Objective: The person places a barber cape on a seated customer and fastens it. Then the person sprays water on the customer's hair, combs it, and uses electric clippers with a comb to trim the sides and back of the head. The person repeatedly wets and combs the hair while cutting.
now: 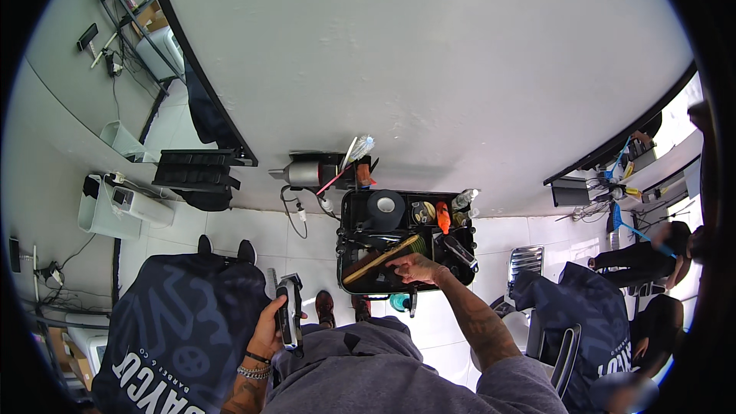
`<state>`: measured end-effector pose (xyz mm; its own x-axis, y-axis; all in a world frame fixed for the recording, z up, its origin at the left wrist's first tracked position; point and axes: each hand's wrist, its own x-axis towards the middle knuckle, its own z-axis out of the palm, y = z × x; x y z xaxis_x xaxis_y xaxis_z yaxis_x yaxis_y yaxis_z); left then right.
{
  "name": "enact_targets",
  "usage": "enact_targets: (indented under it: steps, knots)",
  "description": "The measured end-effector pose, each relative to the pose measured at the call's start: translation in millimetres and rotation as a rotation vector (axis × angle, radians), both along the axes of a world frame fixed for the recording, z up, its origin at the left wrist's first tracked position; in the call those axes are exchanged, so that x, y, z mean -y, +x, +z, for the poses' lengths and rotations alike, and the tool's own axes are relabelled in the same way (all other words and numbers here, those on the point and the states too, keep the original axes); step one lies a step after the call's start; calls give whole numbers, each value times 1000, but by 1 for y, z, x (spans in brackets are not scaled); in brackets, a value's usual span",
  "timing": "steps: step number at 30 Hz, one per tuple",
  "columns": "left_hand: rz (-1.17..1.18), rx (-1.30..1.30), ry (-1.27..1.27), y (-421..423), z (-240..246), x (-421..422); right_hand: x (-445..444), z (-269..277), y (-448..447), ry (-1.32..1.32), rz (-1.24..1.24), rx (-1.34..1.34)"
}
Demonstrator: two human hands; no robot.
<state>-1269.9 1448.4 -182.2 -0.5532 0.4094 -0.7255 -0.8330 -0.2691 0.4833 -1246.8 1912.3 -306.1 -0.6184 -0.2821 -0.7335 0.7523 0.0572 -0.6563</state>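
Observation:
My left hand grips an upright black-and-silver hair clipper. A grey comb sticks up beside the clipper from the same hand. My right hand reaches over the near part of an open black tool case, its fingers spread and nothing visible in them. Just beyond those fingers, a wooden-handled brush lies slantwise across the case. To the right of the hand rests another clipper. A roll of black neck strips or tape, an orange bottle and a clear spray bottle fill the far side.
A seated person under a dark printed barber cape is at my left. A hair dryer sits in a wall holder behind the case. Another caped person sits at right, with people beside them. A white bin stands by the left wall.

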Motion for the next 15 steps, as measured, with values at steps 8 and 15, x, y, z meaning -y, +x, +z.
enact_targets:
  steps: [8,15]
  knots:
    - [-33,-9,24,-5,-4,-6,27,41,7,-925,-350,20]
    - [-42,-30,105,-11,-2,-13,55,66,1,-987,-413,-17]
